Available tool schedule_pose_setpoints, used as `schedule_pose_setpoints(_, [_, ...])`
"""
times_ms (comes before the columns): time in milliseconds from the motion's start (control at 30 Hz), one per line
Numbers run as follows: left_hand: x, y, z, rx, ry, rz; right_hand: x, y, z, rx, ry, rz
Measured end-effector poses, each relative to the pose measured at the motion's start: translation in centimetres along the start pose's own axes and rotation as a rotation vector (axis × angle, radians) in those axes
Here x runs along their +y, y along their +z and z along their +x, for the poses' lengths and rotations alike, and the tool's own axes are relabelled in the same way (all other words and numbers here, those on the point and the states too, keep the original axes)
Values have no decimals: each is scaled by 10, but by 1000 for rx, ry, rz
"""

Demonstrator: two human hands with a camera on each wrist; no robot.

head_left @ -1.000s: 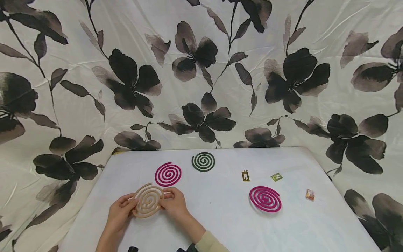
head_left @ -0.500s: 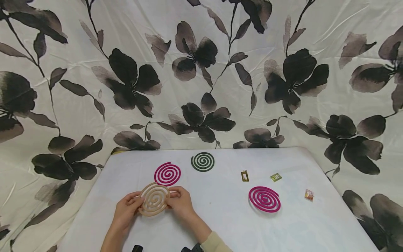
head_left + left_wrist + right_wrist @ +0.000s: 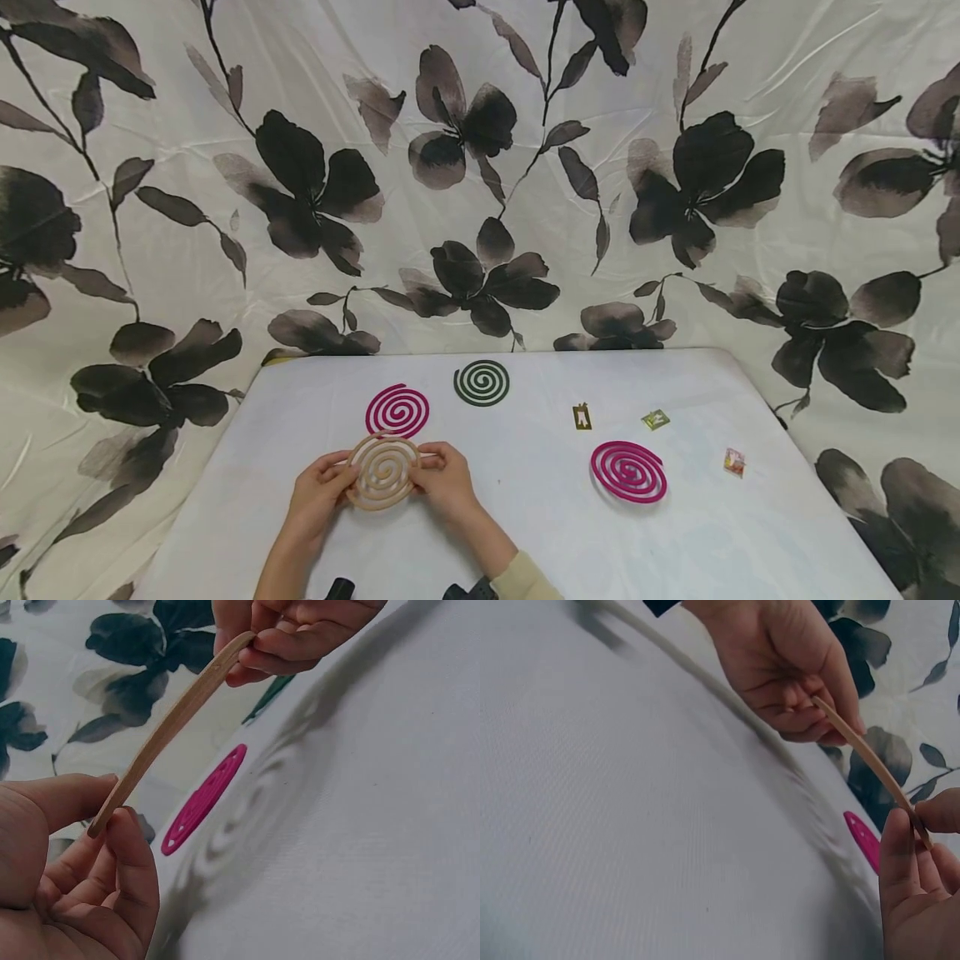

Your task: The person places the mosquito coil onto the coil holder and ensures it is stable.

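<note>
A tan spiral coil (image 3: pixel 384 473), flat and round, is held up above the white table between both hands. My left hand (image 3: pixel 315 500) pinches its left edge between thumb and fingers. On the opposite edge, my right hand (image 3: pixel 447 487) pinches it the same way. Both wrist views show the tan coil (image 3: pixel 172 727) edge-on, thin and slightly bowed, with its striped shadow on the table below. Just behind it in the head view lies a magenta spiral (image 3: pixel 397 410), its near edge overlapped by the tan one.
A green spiral (image 3: pixel 482 383) lies at the back of the white table (image 3: pixel 540 542). To the right sit another magenta spiral (image 3: pixel 628 472), a gold frame-shaped piece (image 3: pixel 582 417), a greenish-gold piece (image 3: pixel 656 419) and a small reddish piece (image 3: pixel 734 462). A floral cloth (image 3: pixel 480 192) hangs behind.
Both hands have moved to the right with the tan coil between them, and its top now overlaps the near edge of the left magenta spiral. The other pieces lie as before.
</note>
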State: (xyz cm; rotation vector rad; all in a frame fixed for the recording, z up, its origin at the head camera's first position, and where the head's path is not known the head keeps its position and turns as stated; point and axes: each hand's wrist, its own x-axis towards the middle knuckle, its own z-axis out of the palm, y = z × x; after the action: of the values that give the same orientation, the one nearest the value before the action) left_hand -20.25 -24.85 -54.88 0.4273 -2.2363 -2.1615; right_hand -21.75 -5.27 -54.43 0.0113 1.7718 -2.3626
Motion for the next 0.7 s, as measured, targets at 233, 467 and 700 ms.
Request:
schedule_pose_setpoints(233, [-3, 10, 1, -25, -11, -23, 0, -12, 1, -12, -1, -5])
schedule_pose_setpoints(467, [-4, 20, 5, -53, -17, -64, 0, -20, 5, 25, 14, -10])
schedule_pose_setpoints(700, [-2, 31, 9, -93, -11, -63, -3, -30, 8, 52, 29, 5])
